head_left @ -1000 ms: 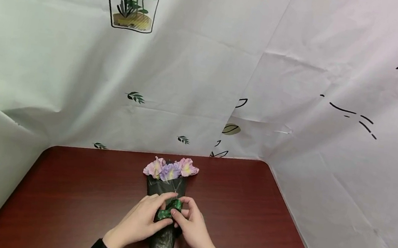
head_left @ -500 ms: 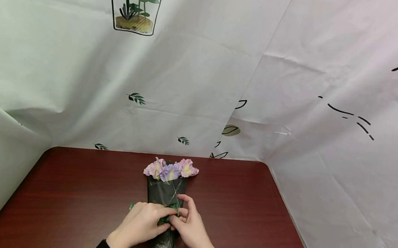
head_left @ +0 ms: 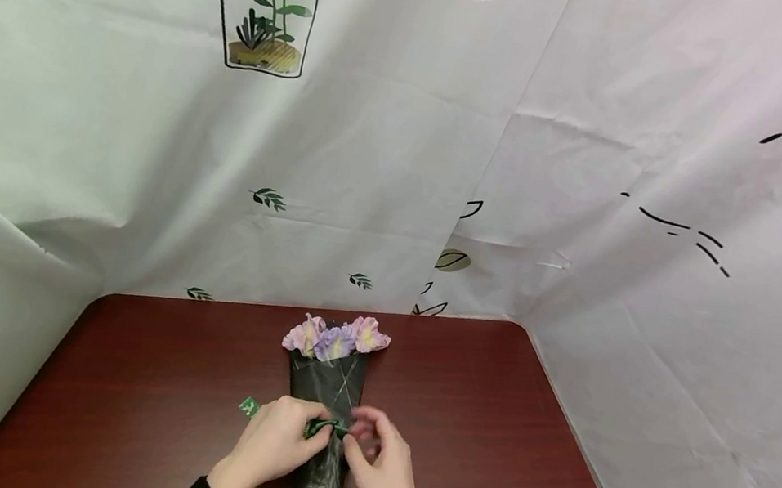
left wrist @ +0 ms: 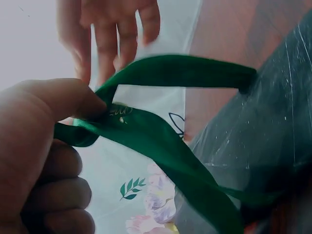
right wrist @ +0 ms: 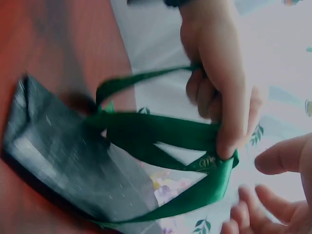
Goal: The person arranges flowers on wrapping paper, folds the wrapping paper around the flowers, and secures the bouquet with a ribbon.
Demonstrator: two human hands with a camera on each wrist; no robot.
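Note:
A bouquet of pink and lilac flowers [head_left: 336, 341] in black wrapping paper [head_left: 315, 381] lies on the table with its blooms toward the back. Round the wrap runs a green ribbon [left wrist: 170, 151], its loops standing out from the paper; small gold lettering shows on it. Between thumb and curled fingers my left hand [head_left: 278, 435] pinches the gathered ribbon. A patterned green tail [head_left: 249, 407] sticks out behind that hand. Close to the ribbon on the right, my right hand [head_left: 386, 474] has thumb and fingers spread apart, and the right wrist view shows nothing between them.
The dark red-brown table [head_left: 521, 442] extends to both sides of the bouquet. A white cloth [head_left: 377, 127] printed with plants and leaves hangs along its back and sides.
The left hand has drawn down and gathered the ribbon, and the tail now shows on its left. The right hand's fingers have come off the ribbon and spread. The view has tilted up slightly.

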